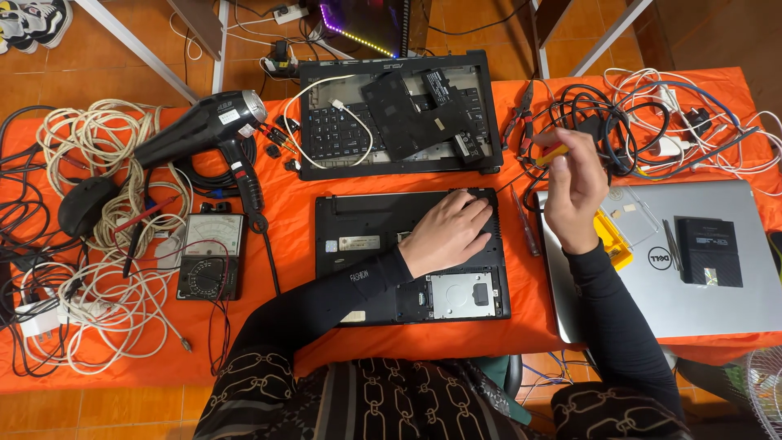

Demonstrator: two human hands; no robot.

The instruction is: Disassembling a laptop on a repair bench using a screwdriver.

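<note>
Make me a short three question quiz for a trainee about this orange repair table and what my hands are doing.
1. True or false: the left hand rests flat on the upturned black laptop base.
2. What does the right hand hold? A) yellow-handled screwdriver B) black hair dryer C) analogue multimeter
3. Fill in: the small black rectangular box lies on the closed ______ laptop.

Key:
1. True; the palm lies on its upper right corner.
2. A; the yellow-handled screwdriver sits in the fingers, while the black hair dryer and the analogue multimeter lie at the left.
3. Silver.
</note>
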